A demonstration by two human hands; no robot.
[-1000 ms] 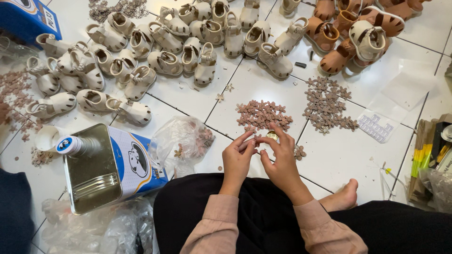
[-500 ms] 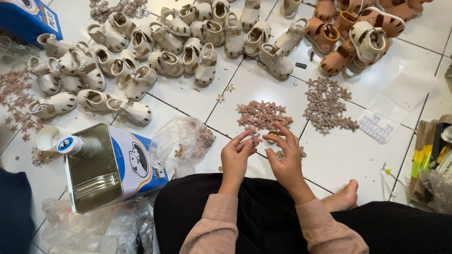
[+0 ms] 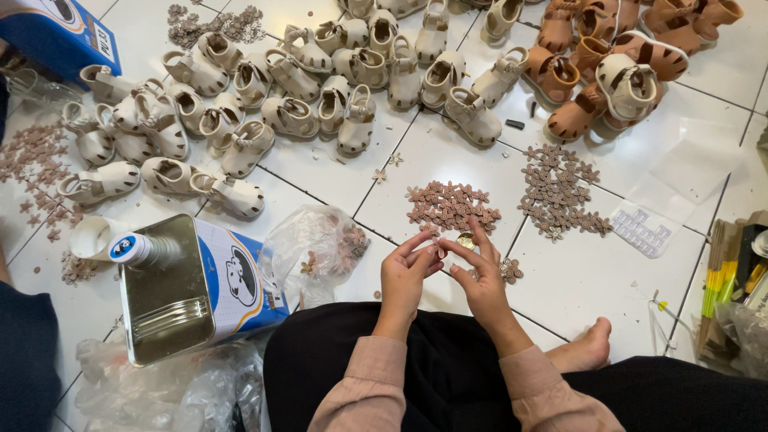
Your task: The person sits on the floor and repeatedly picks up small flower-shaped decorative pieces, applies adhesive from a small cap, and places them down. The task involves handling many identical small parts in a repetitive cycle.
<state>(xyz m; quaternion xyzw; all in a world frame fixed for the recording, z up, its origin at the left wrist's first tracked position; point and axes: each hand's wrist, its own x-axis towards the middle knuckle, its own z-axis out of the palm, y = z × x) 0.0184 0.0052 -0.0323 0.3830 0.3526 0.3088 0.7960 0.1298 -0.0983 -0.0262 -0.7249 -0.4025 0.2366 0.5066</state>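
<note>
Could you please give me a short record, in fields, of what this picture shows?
setting: white tiled floor, person seated
left hand: fingertips meet the right's
right hand: at a small round gold piece
nearest: pile of brown flower cutouts
behind: rows of cream sandals, tan sandals
left side: metal can

Left hand [image 3: 406,276] and right hand [image 3: 478,280] meet fingertip to fingertip above the lap (fingers pinched together), both forearms angled inward

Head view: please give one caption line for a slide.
Seated on white floor tiles, left hand and right hand meet beside small brown flower pieces, near cream sandals.
</note>
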